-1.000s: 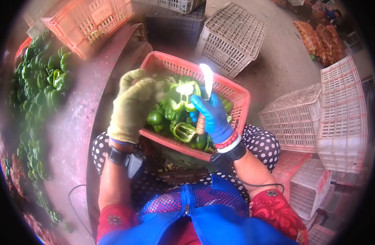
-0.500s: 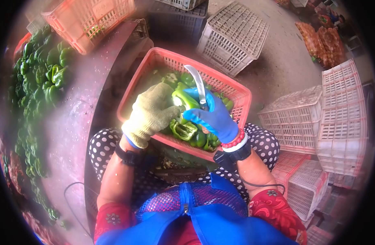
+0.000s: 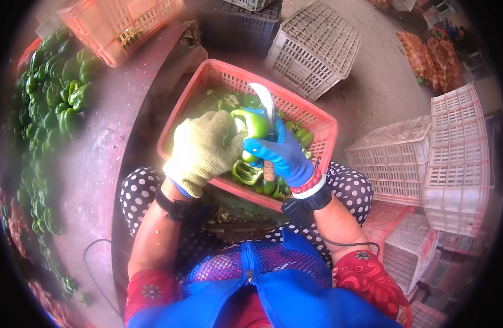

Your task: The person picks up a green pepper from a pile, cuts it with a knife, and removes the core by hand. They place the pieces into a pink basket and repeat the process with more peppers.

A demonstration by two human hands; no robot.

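My left hand (image 3: 206, 148), in a pale knit glove, is closed with its curled fingers against a cut green bell pepper (image 3: 256, 124). My right hand (image 3: 287, 156), in a blue glove, is wrapped round a curved knife (image 3: 269, 170) with a wooden handle, its blade pointing up and away from me. The fingers of that hand also press on the pepper's right side. Both hands are above a pink plastic crate (image 3: 329, 127) holding several green peppers and cut pieces. A hollowed pepper piece (image 3: 246, 173) lies just under my hands. My left fingertips are partly hidden.
Left of me, a heap of green peppers (image 3: 49, 120) lies on a broad ledge (image 3: 106, 158). An orange crate (image 3: 114, 33) stands at its far end. Pale crates (image 3: 311, 49) stand ahead, with more stacked crates (image 3: 393, 150) on my right. Orange net sacks (image 3: 429, 60) lie farther off.
The pepper has turned between my hands and now looks rounder, more upright. My left fingers have curled in closer to it. The right hand has rotated, showing more of the knife handle.
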